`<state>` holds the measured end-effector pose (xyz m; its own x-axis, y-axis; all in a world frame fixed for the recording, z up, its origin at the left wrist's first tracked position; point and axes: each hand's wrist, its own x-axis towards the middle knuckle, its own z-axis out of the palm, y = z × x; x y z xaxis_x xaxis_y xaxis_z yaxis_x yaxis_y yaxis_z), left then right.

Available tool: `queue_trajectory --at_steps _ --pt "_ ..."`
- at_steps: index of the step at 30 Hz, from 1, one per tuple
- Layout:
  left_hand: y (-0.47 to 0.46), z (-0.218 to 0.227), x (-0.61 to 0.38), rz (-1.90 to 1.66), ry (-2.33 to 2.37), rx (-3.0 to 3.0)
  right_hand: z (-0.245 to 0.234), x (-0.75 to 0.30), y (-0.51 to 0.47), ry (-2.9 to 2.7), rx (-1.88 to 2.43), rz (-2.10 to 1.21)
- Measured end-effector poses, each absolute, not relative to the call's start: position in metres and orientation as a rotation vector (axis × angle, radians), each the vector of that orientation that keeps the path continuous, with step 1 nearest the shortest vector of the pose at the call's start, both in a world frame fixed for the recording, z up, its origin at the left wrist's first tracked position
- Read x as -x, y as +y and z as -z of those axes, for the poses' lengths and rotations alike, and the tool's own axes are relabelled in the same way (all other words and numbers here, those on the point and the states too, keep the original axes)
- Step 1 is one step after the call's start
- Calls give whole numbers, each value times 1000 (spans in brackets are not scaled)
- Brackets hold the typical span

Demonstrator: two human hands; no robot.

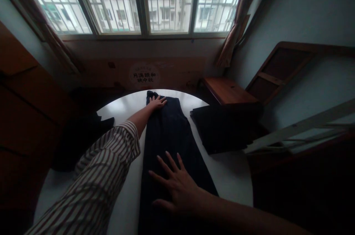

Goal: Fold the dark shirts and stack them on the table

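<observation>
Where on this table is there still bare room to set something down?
Bare white table lies right of the dark garment, below the folded dark stack. A smaller patch sits far left, between the left hand and dark cloth. Crowded: the middle, where the right hand rests on the garment.

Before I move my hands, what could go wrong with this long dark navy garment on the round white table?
Your left hand rests on the bunched far end, so pressing could drag the long dark navy garment askew. The folded stack of dark cloth lies close beside it, and dark pieces could get mixed up.
</observation>
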<state>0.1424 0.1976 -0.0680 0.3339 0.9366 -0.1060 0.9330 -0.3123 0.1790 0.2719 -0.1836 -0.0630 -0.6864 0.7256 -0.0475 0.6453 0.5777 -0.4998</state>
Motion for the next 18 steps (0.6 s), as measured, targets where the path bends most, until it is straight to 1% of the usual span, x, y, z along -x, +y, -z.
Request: queue_trajectory --at_steps 2,4,6,9,10,13,18 --pt "204 68 -146 -91 1703 -2389 60 -275 -189 -2624 1091 -750" --pt "206 64 -152 -201 1678 -2429 51 -280 -177 -2521 1132 -697" --pt "207 59 -161 -295 1605 -2496 38 -289 -148 -2352 1309 -548" --pt "206 55 -175 -369 1439 -2581 17 -307 -90 -2137 1681 -236" --pt "206 55 -179 -378 1390 -2596 13 -312 -71 -2104 1792 -192" --pt "204 60 -188 -408 1326 -2603 12 -321 -33 -2120 1993 -224" --pt "203 60 -196 -477 1375 -2573 28 -324 -17 -2148 2004 -269"
